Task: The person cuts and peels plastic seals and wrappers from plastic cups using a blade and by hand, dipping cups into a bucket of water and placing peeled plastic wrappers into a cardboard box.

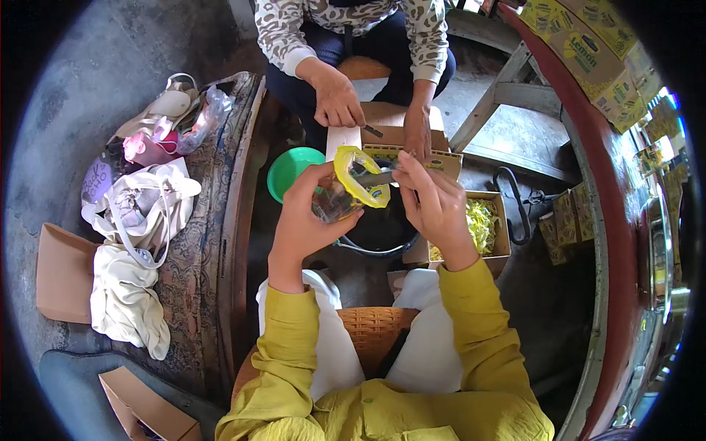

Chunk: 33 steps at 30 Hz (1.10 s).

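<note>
My left hand [305, 213] is wrapped around a clear plastic cup [332, 203] with a yellow rim [349, 163], tilted toward my right. Dark and reddish contents show through its wall; I cannot make out what they are. Between the fingers of my right hand [435, 200] is a flat grey blade [376, 178], its end at the opening of the cup. The blade's handle is hidden by my fingers.
Opposite sits a person whose hand [340, 99] holds a small dark blade [373, 131] over an open cardboard box [390, 136]. A green basin [290, 173] stands left, a box of yellow wrappers [482, 224] right. Bags [147, 198] lie on a patterned bench [187, 294].
</note>
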### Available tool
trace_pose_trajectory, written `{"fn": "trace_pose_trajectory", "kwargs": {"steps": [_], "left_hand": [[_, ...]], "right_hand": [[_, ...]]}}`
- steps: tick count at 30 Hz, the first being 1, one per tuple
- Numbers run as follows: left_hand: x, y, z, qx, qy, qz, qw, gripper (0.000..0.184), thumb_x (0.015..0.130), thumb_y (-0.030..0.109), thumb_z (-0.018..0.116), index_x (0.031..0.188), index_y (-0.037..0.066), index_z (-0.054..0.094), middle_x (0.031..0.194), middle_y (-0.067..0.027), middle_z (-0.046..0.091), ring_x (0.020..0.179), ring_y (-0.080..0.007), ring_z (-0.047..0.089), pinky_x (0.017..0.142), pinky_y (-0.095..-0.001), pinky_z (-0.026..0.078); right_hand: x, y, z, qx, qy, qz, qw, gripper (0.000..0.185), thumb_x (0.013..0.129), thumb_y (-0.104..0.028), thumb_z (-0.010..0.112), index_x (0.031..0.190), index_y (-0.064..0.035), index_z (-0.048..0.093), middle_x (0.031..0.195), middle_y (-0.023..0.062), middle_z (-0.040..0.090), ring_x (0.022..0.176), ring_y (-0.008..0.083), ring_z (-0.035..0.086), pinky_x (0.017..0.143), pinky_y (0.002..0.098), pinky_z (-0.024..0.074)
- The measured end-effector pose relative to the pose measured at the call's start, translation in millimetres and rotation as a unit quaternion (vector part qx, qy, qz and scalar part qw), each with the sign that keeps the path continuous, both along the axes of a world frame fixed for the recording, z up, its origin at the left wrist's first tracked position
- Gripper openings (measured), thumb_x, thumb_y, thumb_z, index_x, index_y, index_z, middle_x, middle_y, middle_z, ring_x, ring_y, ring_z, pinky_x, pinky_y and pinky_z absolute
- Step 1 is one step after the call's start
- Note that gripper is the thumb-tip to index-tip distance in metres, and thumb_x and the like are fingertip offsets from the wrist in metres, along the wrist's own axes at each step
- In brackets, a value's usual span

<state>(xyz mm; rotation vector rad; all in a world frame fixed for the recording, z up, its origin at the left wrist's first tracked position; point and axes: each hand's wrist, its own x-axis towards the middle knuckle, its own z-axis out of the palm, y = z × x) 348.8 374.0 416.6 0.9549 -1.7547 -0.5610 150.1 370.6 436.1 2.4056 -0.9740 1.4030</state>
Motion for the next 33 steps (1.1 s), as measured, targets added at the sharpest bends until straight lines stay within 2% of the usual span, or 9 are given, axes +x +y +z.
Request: {"fn": "trace_pose_trajectory", "kwargs": {"steps": [5,10,13,17,20,24,27,33], "left_hand": [[4,17,22,-0.018,0.08,-0.006,0.997,0.054,0.051,0.008,0.076,0.099,0.003,0.052,0.088,-0.0071,0.057,0.077,-0.0178,0.057,0.067,-0.0276,0.046],[3,24,37,-0.072,0.069,0.001,0.995,0.053,0.049,0.009,0.076,0.096,0.003,0.053,0.087,-0.0083,0.057,0.077,-0.0213,0.058,0.067,-0.0291,0.046],[3,25,41,-0.101,0.051,-0.002,0.994,0.054,0.048,0.009,0.076,0.097,0.003,0.053,0.088,-0.0092,0.057,0.078,-0.0231,0.057,0.068,-0.0298,0.046],[1,26,42,-0.123,0.053,0.001,0.991,0.055,0.047,0.008,0.078,0.096,0.003,0.053,0.089,-0.0105,0.057,0.078,-0.0238,0.057,0.069,-0.0303,0.047],[-1,28,42,-0.105,0.069,-0.006,0.992,0.055,0.047,0.008,0.078,0.095,0.003,0.053,0.088,-0.0108,0.057,0.078,-0.0239,0.057,0.07,-0.0305,0.046],[-3,31,38,-0.078,0.085,-0.01,0.993,0.054,0.048,0.009,0.078,0.095,0.003,0.052,0.087,-0.0101,0.057,0.078,-0.0235,0.056,0.068,-0.0296,0.046],[-5,32,42,-0.115,0.078,-0.02,0.99,0.054,0.048,0.009,0.078,0.095,0.003,0.052,0.088,-0.0093,0.057,0.079,-0.0223,0.056,0.066,-0.0281,0.046],[-8,36,49,-0.103,0.097,-0.042,0.989,0.054,0.048,0.009,0.077,0.096,0.002,0.052,0.087,-0.008,0.057,0.075,-0.0181,0.057,0.064,-0.0262,0.046]], "right_hand": [[2,19,47,-0.075,0.08,0.011,0.994,0.045,0.067,0.0,0.057,0.112,-0.0007,0.051,0.084,0.0086,0.062,0.068,0.0195,0.061,0.058,0.0279,0.0494],[-4,28,75,-0.133,0.112,0.032,0.984,0.048,0.067,-0.004,0.058,0.115,-0.0012,0.05,0.078,0.0071,0.061,0.067,0.0171,0.061,0.057,0.0273,0.0497],[-10,35,83,-0.109,0.148,0.019,0.983,0.05,0.066,-0.004,0.058,0.116,-0.0014,0.05,0.077,0.0073,0.061,0.068,0.0178,0.061,0.057,0.0274,0.0503],[-9,34,88,-0.101,0.148,0.046,0.983,0.024,0.065,-0.006,0.06,0.088,-0.0026,0.055,0.078,0.0075,0.061,0.072,0.0201,0.062,0.059,0.029,0.0516],[-11,37,94,-0.117,0.171,0.06,0.976,0.014,0.065,-0.008,0.06,0.075,-0.0043,0.05,0.079,0.0077,0.062,0.075,0.0211,0.063,0.061,0.0295,0.0526],[-14,42,95,-0.136,0.185,0.052,0.972,0.014,0.065,-0.008,0.06,0.072,-0.005,0.048,0.082,0.0087,0.062,0.078,0.0218,0.063,0.063,0.0297,0.0534],[-15,45,93,-0.153,0.184,0.049,0.97,0.014,0.065,-0.008,0.06,0.071,-0.0054,0.048,0.082,0.0091,0.062,0.078,0.022,0.063,0.063,0.0293,0.0536],[-16,52,98,-0.142,0.188,0.045,0.971,0.013,0.067,-0.008,0.059,0.072,-0.0055,0.047,0.081,0.0094,0.063,0.077,0.0221,0.063,0.063,0.0288,0.0537]]}}
